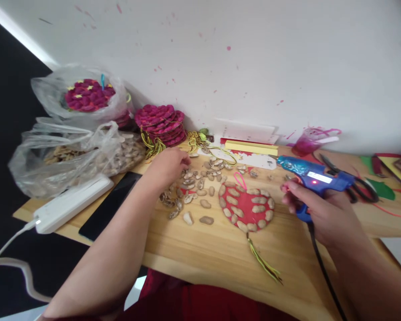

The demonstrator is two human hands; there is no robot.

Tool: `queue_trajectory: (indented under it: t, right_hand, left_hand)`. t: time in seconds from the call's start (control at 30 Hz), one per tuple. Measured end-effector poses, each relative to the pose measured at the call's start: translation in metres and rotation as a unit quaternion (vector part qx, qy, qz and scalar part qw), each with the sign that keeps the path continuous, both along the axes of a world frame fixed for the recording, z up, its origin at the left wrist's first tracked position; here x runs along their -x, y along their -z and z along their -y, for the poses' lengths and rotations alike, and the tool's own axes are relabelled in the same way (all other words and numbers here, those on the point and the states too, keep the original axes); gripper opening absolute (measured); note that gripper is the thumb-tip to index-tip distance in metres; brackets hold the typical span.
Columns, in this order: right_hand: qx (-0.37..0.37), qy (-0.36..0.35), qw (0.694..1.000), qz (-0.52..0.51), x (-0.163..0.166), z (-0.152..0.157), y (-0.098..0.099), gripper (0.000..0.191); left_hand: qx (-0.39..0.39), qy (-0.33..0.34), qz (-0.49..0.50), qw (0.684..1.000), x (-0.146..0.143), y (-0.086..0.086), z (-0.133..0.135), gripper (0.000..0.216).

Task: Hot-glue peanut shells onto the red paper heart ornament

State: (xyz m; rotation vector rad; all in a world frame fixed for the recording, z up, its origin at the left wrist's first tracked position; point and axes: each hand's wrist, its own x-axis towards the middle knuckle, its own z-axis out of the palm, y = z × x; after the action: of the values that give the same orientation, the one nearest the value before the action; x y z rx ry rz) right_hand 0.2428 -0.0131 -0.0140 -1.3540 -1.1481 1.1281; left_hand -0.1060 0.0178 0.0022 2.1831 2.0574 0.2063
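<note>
Red heart panel (247, 217), set with peanut shells (259, 208), lies flat on the table (187, 249) between our left hand (171, 165) and right hand (327, 214), its tassel (261, 261) toward us. We grip the handle of the blue glue gun (307, 173) with the right fingers. We hold the left fingers bent over the loose shells (200, 183); we cannot tell whether they grip one. If the nozzle (273, 156) is hot, as the lit red lamp (314, 182) suggests, a careless turn could burn fingers or drip glue on the white paper (263, 161). A swinging black cord (323, 267) could snag the tassel. We see a white label (322, 178) on the gun but cannot read its print.
</note>
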Motion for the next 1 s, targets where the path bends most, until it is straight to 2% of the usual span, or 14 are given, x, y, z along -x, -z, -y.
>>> queue_trajectory:
  t: [0.13, 0.3, 0.47, 0.77, 1.0]
  right_hand:
    - [0.010, -0.010, 0.998, -0.068, 0.004, 0.002, -0.007, 0.035]
    - [0.100, -0.084, 0.978, -0.161, 0.003, 0.000, -0.018, 0.031]
    - [0.155, -0.097, 0.960, -0.213, 0.002, 0.001, -0.026, 0.026]
    - [0.177, -0.160, 0.930, -0.280, -0.004, 0.002, -0.025, 0.030]
    - [0.169, -0.195, 0.926, -0.276, -0.005, 0.006, -0.025, 0.032]
  left_hand:
    - [-0.017, 0.013, -0.012, 1.000, 0.001, 0.006, -0.004, 0.024]
    - [-0.051, 0.033, 0.012, 0.998, 0.004, 0.014, -0.008, 0.024]
    - [-0.062, 0.039, 0.018, 0.997, 0.003, 0.015, -0.009, 0.020]
    - [-0.073, 0.002, 0.015, 0.997, -0.005, 0.010, -0.009, 0.021]
    - [-0.078, -0.022, 0.106, 0.991, -0.014, 0.004, -0.003, 0.024]
